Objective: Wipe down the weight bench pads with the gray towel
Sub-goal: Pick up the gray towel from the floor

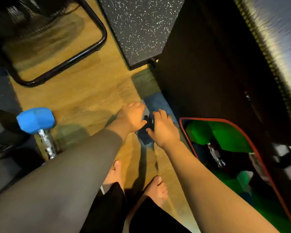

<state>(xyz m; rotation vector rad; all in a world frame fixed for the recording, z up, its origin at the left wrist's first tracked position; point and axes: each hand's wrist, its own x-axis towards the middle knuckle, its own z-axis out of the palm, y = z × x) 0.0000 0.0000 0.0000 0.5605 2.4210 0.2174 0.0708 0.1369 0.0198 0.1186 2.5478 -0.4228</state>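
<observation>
The wooden floor (84,98) spreads beneath everything, lit warm yellow. Up and to the right of the fingers, a large dark slab (208,73) fills the upper right of the view; it may be part of the weight bench, but blur makes that hard to tell. Above the fingers lies a black speckled mat (141,27), and far up to their left a black bent tube frame (65,64) rests on the floor. To the right of the fingers and just beside the right hand sits a container with a red rim (228,122), holding green dumbbells (228,137) with a chrome handle. Well to the left of the fingers, a blue dumbbell (35,120) lies with its chrome handle pointing toward the viewer.

The gray towel (156,105), looking blue-gray in this light, lies on the floor directly under and beyond the fingers, its far end near the dark slab. The left hand (133,116), on a brown-sleeved arm, and the right hand (163,130), on a bare arm, meet over the towel's near part. Both sets of fingers curl down into the bunched dark cloth between them, gripping it. Below the hands, two bare feet (156,187) stand on the floor.
</observation>
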